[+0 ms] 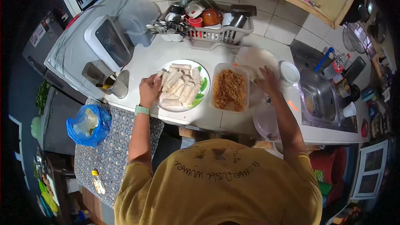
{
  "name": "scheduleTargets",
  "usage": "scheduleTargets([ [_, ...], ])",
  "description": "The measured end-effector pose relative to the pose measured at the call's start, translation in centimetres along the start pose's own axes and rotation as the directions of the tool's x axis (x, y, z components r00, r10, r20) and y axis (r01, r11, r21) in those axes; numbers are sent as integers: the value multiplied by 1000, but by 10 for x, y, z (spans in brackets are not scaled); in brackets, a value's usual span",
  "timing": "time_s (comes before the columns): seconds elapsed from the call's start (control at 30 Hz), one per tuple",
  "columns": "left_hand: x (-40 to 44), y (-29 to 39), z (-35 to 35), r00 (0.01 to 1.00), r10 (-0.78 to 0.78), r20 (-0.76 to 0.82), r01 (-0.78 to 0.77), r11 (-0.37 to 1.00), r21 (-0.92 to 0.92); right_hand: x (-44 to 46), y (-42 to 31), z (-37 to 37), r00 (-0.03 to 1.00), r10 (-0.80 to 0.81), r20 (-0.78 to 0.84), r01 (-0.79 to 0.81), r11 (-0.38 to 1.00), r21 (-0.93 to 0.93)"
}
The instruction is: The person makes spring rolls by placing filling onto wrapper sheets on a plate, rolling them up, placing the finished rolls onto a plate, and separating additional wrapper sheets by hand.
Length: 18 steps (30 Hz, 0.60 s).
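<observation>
At the left rim of a round white plate (205, 78) is my left hand (150, 90), its fingers closed on the end of a pale wrapped roll (160, 75). Many similar rolls are piled on the plate, with green leaves (200, 96) along its right side. My right hand (268, 81), slightly blurred, is over the lower edge of a round stack of pale wrappers (255, 58), fingers apart, with nothing seen held. Between my hands stands a clear rectangular tub of brown crumbly filling (229, 90).
A white bowl (289, 72) sits right of the wrappers, beside the sink (319, 95). A clear round lid (266, 121) lies near the counter's front edge. Behind stand a full dish rack (221, 33) and a clear pitcher. A blue bag (88, 125) rests on the lower left table.
</observation>
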<state>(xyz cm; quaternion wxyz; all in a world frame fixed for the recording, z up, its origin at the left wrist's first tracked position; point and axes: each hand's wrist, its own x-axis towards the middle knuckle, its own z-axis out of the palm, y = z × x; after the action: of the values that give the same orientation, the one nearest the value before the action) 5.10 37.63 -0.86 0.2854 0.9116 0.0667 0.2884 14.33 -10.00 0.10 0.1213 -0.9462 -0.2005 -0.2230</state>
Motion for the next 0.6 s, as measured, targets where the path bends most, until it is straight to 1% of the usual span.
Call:
scheduleTargets([
  [0.03, -2, 1, -1, 999, -29, -37, 29, 1000, 9, 0, 11, 9, 1000, 2, -6, -2, 1000, 4],
  [0.07, -5, 3, -3, 999, -22, -43, 23, 1000, 15, 0, 24, 24, 999, 37, 34, -38, 999, 38],
  [0.1, -9, 7, -6, 996, 0, -88, 2, 1000, 16, 5, 29, 26, 995, 67, 74, -73, 995, 71],
  [0.13, -14, 12, -9, 991, 19, -133, -17, 1000, 18, 10, 37, 25, 996, 62, 65, -67, 995, 77],
  [0.17, -19, 16, -13, 994, -76, -82, 75, 997, -14, 15, 46, 23, 986, 5, 165, -32, 986, 161],
  [0.2, -26, 25, -15, 993, -82, -87, 81, 997, -9, 18, 51, 20, 963, -61, 264, -6, 969, 247],
  [0.27, -39, 44, -18, 979, -203, -16, 198, 966, -165, 20, 72, 36, 967, -96, 237, 33, 966, 257],
  [0.3, -45, 55, -20, 981, -192, -11, 187, 967, -172, 20, 77, 42, 971, -120, 209, 63, 964, 260],
  [0.33, -51, 68, -20, 980, -199, -11, 194, 967, -163, 20, 81, 48, 969, -125, 214, 65, 961, 269],
  [0.4, -63, 98, -20, 973, -227, -36, 215, 955, -206, 18, 88, 61, 975, -219, -30, 220, 949, 227],
  [0.43, -68, 113, -20, 972, -233, -27, 221, 950, -218, 19, 91, 67, 975, -223, -28, 223, 946, 237],
  [0.5, -80, 131, -13, 980, -197, -35, 183, 950, -252, 27, 91, 74, 975, -222, 6, 222, 975, 12],
  [0.53, -86, 142, -11, 981, -196, -18, 184, 947, -265, 32, 91, 72, 974, -226, 3, 226, 974, 20],
  [0.6, -97, 167, -9, 980, -198, -7, 187, 935, -300, 42, 88, 61, 969, -226, 101, 225, 974, 22],
])
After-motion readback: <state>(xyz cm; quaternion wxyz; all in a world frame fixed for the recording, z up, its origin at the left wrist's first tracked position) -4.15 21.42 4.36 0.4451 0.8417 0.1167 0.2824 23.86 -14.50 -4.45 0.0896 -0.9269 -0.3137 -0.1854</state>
